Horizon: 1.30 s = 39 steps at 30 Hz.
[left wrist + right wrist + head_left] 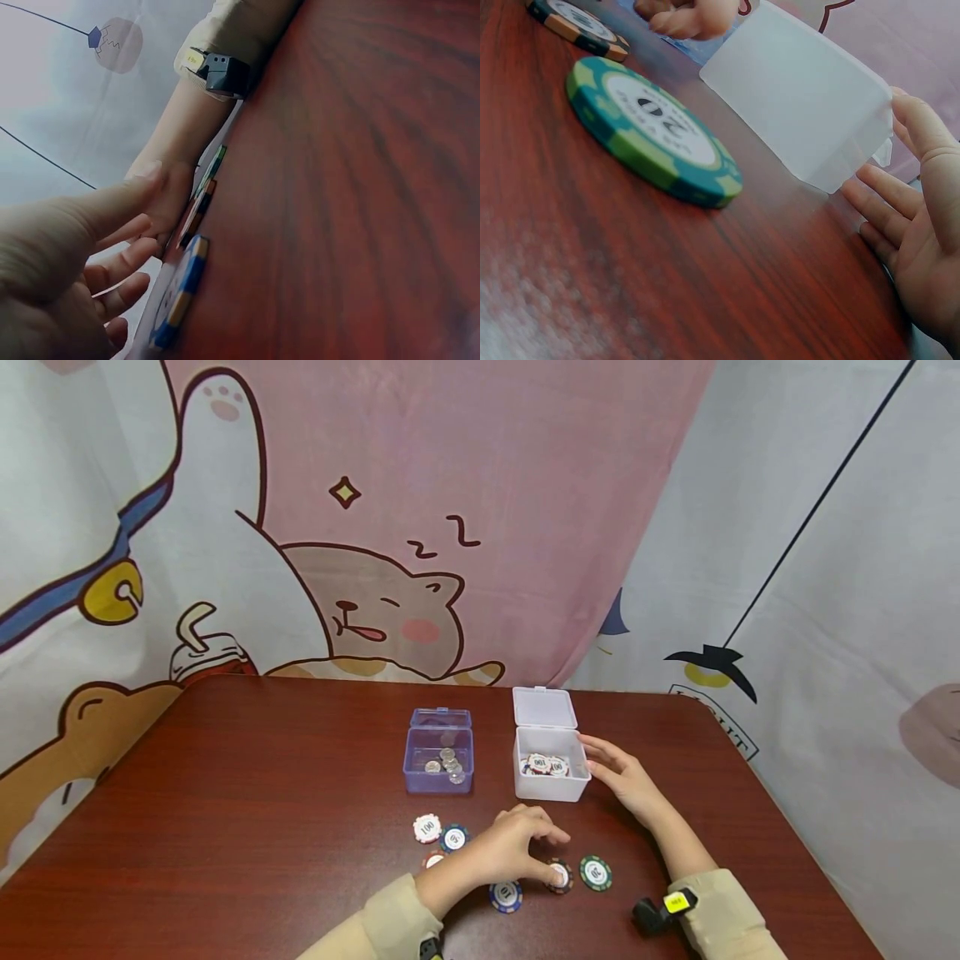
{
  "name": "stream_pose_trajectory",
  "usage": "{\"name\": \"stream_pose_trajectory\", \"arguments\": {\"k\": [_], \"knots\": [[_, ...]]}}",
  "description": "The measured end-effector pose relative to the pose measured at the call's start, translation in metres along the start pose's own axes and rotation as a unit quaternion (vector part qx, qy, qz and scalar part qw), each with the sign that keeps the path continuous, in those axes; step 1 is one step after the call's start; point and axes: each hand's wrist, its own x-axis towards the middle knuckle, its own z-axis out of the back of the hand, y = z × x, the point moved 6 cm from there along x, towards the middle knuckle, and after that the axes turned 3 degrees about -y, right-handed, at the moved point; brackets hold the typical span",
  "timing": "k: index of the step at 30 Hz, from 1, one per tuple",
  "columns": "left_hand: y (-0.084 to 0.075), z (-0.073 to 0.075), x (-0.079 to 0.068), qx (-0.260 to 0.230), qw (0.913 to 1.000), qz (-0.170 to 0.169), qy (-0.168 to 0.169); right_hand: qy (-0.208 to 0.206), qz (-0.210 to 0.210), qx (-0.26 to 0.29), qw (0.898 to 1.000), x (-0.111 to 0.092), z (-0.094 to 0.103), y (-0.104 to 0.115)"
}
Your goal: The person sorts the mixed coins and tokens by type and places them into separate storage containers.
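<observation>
My left hand [510, 850] hovers low over the table, its thumb above a black-and-orange poker chip [567, 878] and its fingers apart. Just left of that lies a blue poker chip [506, 897], and to the right a green poker chip [596, 873] marked 20. Nothing shows between the thumb and fingers in the left wrist view. With extended fingers my right hand [632, 787] touches the right side of a white plastic box [551, 789]. The box's lid is raised, and white chips [546, 765] lie inside.
Left of the white box stands a translucent blue box [438, 785], lid up, with several clear discs [450, 762] in it. Nearer are a white chip [427, 828], a dark blue chip [454, 837] and a partly hidden red-edged chip [432, 859]. A printed curtain hangs behind the table.
</observation>
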Motion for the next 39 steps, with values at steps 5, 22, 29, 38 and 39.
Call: {"name": "stream_pose_trajectory", "arguments": {"k": [5, 22, 29, 38, 39], "knots": [[0.002, -0.004, -0.0022, 0.005, 0.9999, 0.005, 0.016, 0.001, 0.001, -0.001, 1.0, 0.0009, 0.0001, -0.0012], [0.0043, -0.0104, -0.003, 0.03, 0.9986, 0.02, 0.038, 0.002, 0.0, 0.001, 1.0, 0.0017, -0.0004, -0.002], [0.0013, -0.0094, -0.0025, 0.04, 0.9987, 0.017, 0.027, 0.002, 0.002, 0.004, 1.0, 0.0012, 0.0001, -0.0025], [-0.0007, -0.0086, -0.0025, 0.056, 0.9984, 0.005, 0.01, 0.001, 0.003, 0.002, 1.0, 0.0006, 0.0002, -0.0035], [-0.0008, -0.0085, -0.0025, 0.055, 0.9984, 0.004, 0.009, 0.001, 0.003, 0.002, 1.0, 0.0004, 0.0002, -0.0035]]}}
